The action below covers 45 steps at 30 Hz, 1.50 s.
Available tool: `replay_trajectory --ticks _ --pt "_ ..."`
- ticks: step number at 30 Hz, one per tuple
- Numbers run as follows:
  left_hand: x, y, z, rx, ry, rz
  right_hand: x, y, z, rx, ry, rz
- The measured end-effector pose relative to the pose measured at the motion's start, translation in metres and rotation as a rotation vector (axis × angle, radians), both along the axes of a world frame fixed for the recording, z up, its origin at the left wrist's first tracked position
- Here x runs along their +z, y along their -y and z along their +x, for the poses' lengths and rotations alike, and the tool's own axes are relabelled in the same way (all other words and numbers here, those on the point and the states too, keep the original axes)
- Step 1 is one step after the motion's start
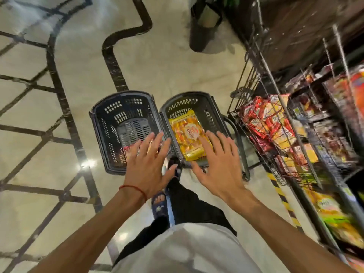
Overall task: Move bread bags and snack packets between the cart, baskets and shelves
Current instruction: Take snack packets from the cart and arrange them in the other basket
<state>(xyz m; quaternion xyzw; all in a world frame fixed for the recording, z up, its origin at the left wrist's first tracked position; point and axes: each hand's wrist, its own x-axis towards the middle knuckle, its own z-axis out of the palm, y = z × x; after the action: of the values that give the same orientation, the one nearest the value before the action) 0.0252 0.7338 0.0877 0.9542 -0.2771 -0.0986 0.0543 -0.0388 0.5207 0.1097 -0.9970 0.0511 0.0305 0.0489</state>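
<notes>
Two dark plastic baskets stand side by side on the floor. The left basket [102, 123] holds a packet with red and white print [129, 150], mostly hidden under my left hand [147, 164]. A yellow-orange snack packet [187, 134] lies flat in the right basket [214, 115]. My right hand [218, 164] hovers over the near end of that packet. Both hands are spread with straight fingers and hold nothing. Whether either hand touches a packet cannot be told.
A wire shelf rack [262, 107] stands at the right, packed with red and yellow snack packets [267, 119]. A dark bin [202, 30] stands on the floor at the back. My legs and a sandalled foot [159, 203] are just behind the baskets.
</notes>
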Motion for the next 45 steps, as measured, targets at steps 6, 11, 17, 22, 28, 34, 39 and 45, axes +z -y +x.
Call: replay_trajectory --ticks 6,11,17,22,28,34,39,45 --pt "0.023 0.055 -0.028 -0.254 0.029 -0.006 0.02 0.035 -0.08 -0.206 0.044 -0.069" --pt "0.035 0.119 -0.052 -0.417 0.057 0.025 0.027 0.079 -0.138 -0.367 0.054 -0.105" --pt "0.048 0.224 -0.097 -0.53 0.12 0.017 0.03 0.155 -0.202 -0.515 0.078 -0.119" --pt "0.049 0.316 -0.154 -0.562 0.162 0.041 0.037 0.242 -0.254 -0.529 0.098 -0.115" --pt "0.045 0.412 -0.205 -0.517 0.154 0.037 0.042 0.357 -0.3 -0.45 0.111 -0.142" --pt "0.047 0.475 -0.216 -0.439 0.128 0.017 0.045 0.447 -0.298 -0.397 0.03 -0.184" --pt "0.039 0.535 -0.181 -0.446 0.091 0.013 0.037 0.508 -0.27 -0.336 -0.02 -0.201" --pt "0.015 0.603 -0.132 -0.485 0.009 0.092 0.018 0.578 -0.227 -0.302 -0.022 -0.192"
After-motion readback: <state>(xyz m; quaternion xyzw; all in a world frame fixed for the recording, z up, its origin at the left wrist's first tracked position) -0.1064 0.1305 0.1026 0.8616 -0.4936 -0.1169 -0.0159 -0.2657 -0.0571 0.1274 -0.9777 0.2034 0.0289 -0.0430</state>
